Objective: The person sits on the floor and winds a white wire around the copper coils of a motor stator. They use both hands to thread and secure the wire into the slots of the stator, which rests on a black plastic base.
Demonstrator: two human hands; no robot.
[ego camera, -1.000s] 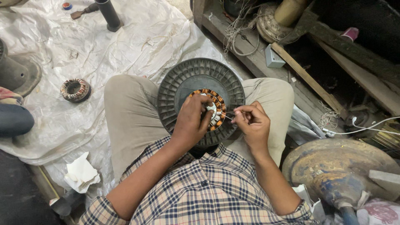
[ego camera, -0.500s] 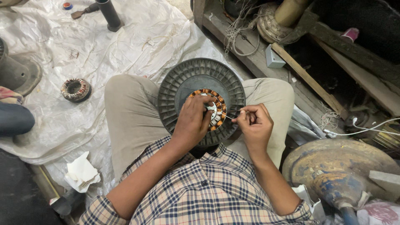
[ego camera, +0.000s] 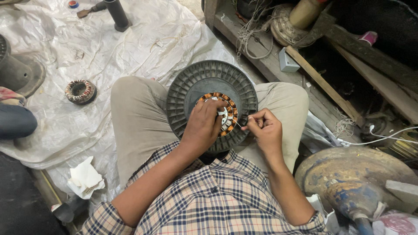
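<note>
Fingers, left hand [ego camera: 203, 127]: laid over the copper-wound stator [ego camera: 222, 112], fingertips curled down onto the windings; nothing seen clamped between them.
Fingers, right hand [ego camera: 264, 130]: pinched together at the stator's right edge; a thin wire or fine tool [ego camera: 238, 125] is held, too small to identify.
Stator: seated at the centre of a dark grey ribbed round motor housing [ego camera: 209, 78]; orange-brown coils in a ring, white pieces at the middle, partly covered by the left hand.
Motor housing: rested on the person's lap, between the knees of beige trousers [ego camera: 135, 117]; roughly level, tilted slightly toward the camera.
Floor cover: crumpled white plastic sheet [ego camera: 143, 39] spread under and left of the legs.
Second stator [ego camera: 80, 91]: smaller wound ring lying on the sheet, well apart to the left.
Black cylinder [ego camera: 116, 15]: upright at the top of the sheet.
White paper wad [ego camera: 85, 178]: on the sheet edge, lower left.
Right side: worn rusty-blue round motor casing [ego camera: 348, 174] just beside the right forearm; white cable [ego camera: 374, 139] run above it.
Upper right: wooden shelf [ego camera: 261, 48] cluttered with wire tangles and a small white box [ego camera: 288, 61].
Shirt: checked, sleeves rolled.
</note>
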